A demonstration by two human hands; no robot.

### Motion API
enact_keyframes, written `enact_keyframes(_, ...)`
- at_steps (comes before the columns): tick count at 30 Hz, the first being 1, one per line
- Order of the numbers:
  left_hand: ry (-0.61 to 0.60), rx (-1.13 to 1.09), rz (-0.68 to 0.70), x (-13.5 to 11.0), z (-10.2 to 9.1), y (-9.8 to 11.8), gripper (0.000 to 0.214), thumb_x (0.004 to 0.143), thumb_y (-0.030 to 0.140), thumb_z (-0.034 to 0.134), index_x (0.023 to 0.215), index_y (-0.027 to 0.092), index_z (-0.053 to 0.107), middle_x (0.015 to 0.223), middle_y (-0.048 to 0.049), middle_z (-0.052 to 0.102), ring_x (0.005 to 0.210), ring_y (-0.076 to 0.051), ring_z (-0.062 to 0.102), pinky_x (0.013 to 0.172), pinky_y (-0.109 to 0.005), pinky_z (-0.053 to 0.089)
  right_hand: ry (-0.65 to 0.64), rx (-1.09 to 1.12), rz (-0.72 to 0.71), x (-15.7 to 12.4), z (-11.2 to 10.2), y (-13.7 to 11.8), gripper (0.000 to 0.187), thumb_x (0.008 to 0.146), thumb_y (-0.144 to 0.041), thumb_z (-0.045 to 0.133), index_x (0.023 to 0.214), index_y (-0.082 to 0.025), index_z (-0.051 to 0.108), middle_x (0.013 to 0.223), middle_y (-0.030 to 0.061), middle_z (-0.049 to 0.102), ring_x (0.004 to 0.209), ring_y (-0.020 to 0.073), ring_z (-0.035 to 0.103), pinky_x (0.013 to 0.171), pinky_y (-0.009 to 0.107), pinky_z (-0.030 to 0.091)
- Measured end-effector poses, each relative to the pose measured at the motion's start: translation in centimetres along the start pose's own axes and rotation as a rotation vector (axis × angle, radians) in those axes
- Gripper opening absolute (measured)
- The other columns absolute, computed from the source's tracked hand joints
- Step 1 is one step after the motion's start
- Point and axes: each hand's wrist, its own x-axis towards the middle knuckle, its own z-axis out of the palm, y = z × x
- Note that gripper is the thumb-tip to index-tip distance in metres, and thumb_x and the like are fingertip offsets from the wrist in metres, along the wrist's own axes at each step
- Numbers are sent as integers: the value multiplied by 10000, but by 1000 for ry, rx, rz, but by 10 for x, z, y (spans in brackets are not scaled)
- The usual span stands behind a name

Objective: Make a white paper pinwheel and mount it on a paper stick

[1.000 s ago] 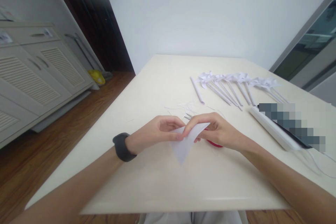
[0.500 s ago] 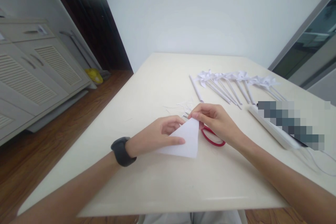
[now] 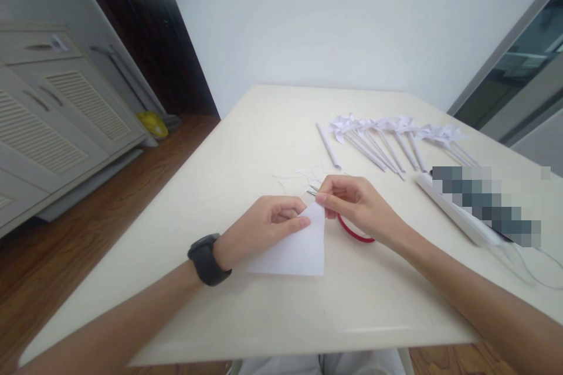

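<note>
A sheet of white paper (image 3: 294, 255), its upper edge slanting, is held between both hands above the table. My left hand (image 3: 272, 222), with a black band at the wrist, grips its left side, thumb on top and fingers behind. At the paper's top corner, my right hand (image 3: 352, 199) pinches with thumb and forefinger. Red-handled scissors (image 3: 358, 237) lie on the table beneath my right hand; their metal tips poke out to its left, and the middle is hidden. Thin paper scraps (image 3: 308, 174) lie just beyond the hands.
Several white paper pinwheels (image 3: 402, 126) on rolled sticks lie in a row at the back right. One loose paper tube (image 3: 328, 145) sits left of them. A long white object (image 3: 457, 211), partly pixelated, with a cord, lies on the table (image 3: 220, 152) at right.
The paper has turned slightly, its lower edge now flatter and nearer me. Both hands keep hold of it, and the right hand has shifted a little left. The view has moved slightly.
</note>
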Motion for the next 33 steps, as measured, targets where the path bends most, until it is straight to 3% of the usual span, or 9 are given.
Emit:
enact_keyframes(7,19,44,22,-1,2,2,202,815,332,489,803,164,602,662,11,598,583,-111,523,495,-190,381,-10,18,-9,-2,-2,-3,341,880,-375,394,645,-165,526,565,-11,533,551,100,501,558,224,405)
enact_keyframes(11,92,77,27,-1,5,-1,248,819,370,476,818,164,614,667,7,613,558,-107,518,456,-184,354,-62,50,38,0,5,0,199,791,-376,543,774,-178,543,644,-17,544,555,101,520,548,228,425)
enact_keyframes(16,140,208,48,-1,6,0,269,812,385,489,750,163,627,626,18,614,518,-93,511,418,-172,323,14,50,57,1,5,4,178,748,-332,598,695,-175,534,613,-24,522,554,100,507,529,223,408)
enact_keyframes(19,64,221,18,-3,4,5,336,832,406,446,658,157,591,542,18,608,463,-96,528,398,-177,323,27,109,64,0,-5,2,178,766,-316,579,679,-170,524,605,-24,516,546,95,496,517,219,389)
enact_keyframes(23,-74,128,-8,-4,2,7,369,867,397,378,650,156,552,554,-7,656,489,-118,597,496,-199,424,54,112,36,-1,-20,-3,177,799,-297,535,679,-167,532,577,-26,496,523,86,464,489,212,360)
enact_keyframes(29,-18,137,29,-3,0,-1,359,857,390,418,588,164,492,402,41,570,332,-70,490,418,-171,365,125,60,-19,0,-34,-6,161,793,-276,550,676,-166,541,532,-30,472,479,78,436,449,213,328)
enact_keyframes(33,-72,129,15,-2,-3,-1,308,870,356,402,784,159,623,391,45,557,309,-70,478,410,-172,369,243,81,-61,1,-50,-7,154,780,-228,575,640,-171,542,529,-28,473,488,80,434,462,221,331)
